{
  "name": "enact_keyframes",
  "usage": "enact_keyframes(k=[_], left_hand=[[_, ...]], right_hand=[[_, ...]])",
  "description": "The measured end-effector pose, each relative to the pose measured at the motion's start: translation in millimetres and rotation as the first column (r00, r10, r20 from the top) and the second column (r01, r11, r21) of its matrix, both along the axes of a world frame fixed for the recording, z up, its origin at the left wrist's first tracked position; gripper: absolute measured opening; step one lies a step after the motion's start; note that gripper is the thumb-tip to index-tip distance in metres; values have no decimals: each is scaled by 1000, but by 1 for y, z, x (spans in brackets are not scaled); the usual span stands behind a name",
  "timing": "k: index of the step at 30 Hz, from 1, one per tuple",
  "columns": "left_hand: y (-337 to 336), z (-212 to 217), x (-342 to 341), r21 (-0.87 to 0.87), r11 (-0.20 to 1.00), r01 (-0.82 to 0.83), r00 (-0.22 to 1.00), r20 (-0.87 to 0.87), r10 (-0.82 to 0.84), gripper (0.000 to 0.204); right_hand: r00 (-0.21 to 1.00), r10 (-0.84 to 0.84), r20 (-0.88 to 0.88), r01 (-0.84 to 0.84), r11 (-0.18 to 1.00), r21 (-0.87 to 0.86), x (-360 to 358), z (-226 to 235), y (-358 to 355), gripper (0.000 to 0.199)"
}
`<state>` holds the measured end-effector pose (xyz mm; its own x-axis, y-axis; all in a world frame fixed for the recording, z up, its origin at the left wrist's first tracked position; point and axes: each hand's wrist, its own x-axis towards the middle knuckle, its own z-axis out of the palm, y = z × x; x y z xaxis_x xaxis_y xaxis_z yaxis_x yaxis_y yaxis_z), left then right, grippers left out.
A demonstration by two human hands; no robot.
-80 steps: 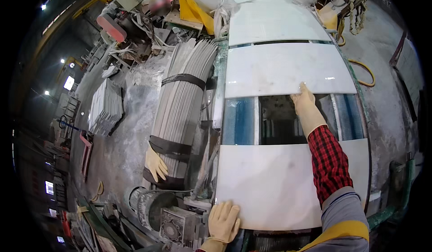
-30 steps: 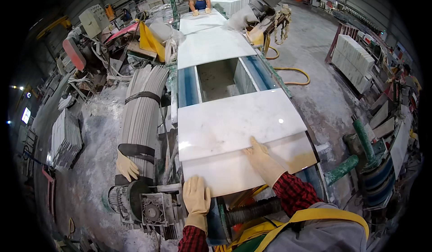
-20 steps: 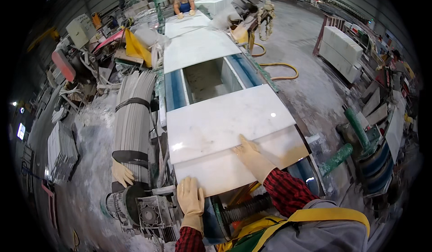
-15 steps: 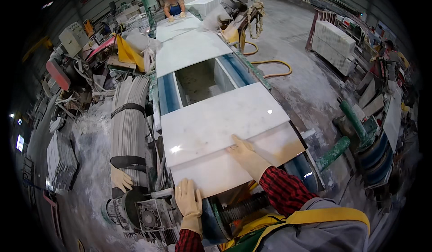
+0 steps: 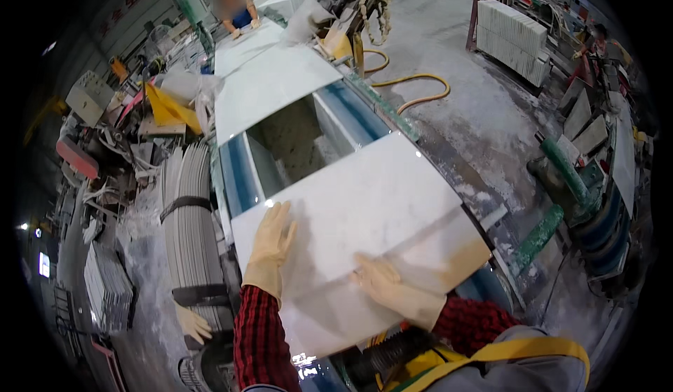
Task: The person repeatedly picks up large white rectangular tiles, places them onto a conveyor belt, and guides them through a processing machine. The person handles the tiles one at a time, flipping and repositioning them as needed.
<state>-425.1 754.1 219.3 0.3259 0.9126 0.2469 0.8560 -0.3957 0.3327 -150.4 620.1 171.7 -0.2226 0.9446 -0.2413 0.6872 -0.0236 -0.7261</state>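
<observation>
Under left hand (image 5: 269,246) — upper white slab (image 5: 343,210); right hand (image 5: 394,288) at near edge

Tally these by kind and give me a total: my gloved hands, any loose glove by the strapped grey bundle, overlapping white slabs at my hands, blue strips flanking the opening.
Gloved hands: 2 (left hand, right hand)
Loose glove: 1
White slabs: 2 (upper slab, lower slab)
Blue strips: 2 (left strip, right strip)
Total: 7

Glossy slabs (image 5: 343,210), matt rubbery gloves (image 5: 268,248)
Slabs smooth, polished, stone-like, catching bright glints; gloves smooth-skinned; sleeves (image 5: 261,332) soft, woven cloth; hose (image 5: 427,79) smooth, plastic-looking; floor (image 5: 442,28) rough, dusty; green bar (image 5: 538,238) painted, metal-looking, speckled and worn
</observation>
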Motion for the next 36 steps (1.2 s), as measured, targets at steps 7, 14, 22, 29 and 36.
enact_keyframes(k=[7,14,22,29,36], left_hand=[[122,-41,13,-191,978,-88,996,-19,86,51],[127,1,34,-406,866,-292,956,-143,256,78],[87,101,-1,-28,994,-106,919,-385,88,39],[-23,242,44,-15,923,-385,921,-65,384,58],[-158,268,71,-111,947,-302,953,-3,304,65]], right_hand=[[-80,-802,-591,149,577,-803,-26,-48,-2,28],[-65,-819,-571,192,551,-812,-24,-23,-4,29],[155,-663,-733,125,749,-651,-13,-19,-16,35],[78,-677,-731,297,716,-632,-4,59,-66,40],[612,-569,-550,632,769,-92,83,102,-177,34]])
